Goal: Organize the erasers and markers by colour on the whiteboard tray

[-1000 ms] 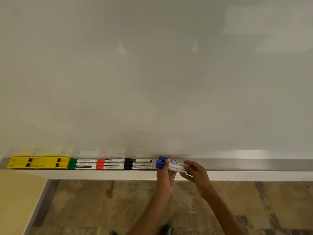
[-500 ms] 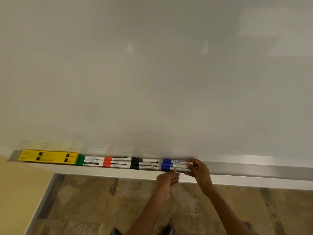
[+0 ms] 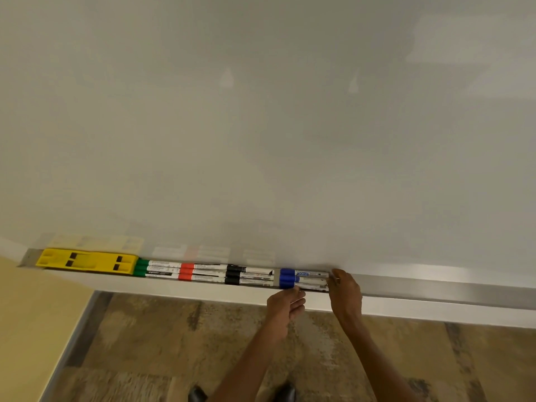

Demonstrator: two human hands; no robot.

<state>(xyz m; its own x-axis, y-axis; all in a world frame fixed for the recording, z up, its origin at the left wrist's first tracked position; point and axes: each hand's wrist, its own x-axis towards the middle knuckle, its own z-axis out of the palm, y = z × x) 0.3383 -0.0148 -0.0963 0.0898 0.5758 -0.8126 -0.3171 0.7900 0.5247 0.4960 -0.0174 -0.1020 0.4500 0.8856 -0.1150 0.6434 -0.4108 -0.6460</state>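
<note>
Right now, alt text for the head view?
Two hands, left hand and right hand, settle three blue markers into the whiteboard tray. Leftward lie black markers, red markers, green markers and yellow erasers.

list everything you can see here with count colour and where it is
yellow plastic whiteboard eraser: 1, yellow with black slots, far left end of the tray
green-capped white markers: 3, green caps, stacked side by side just right of the eraser
red-capped white markers: 3, orange-red caps, right of the green ones
black-capped white markers: 3, black caps, right of the red ones
blue-capped white markers: 3, blue caps, right end of the row, between the hands
grey metal whiteboard tray: 1, silver-grey, along the board's bottom edge
whiteboard: 1, white, fills the upper view
floor: brown mottled, below
shoes: 2, black, bottom edge
left hand: fingertips at the blue caps
right hand: at the blue markers' right ends
</note>
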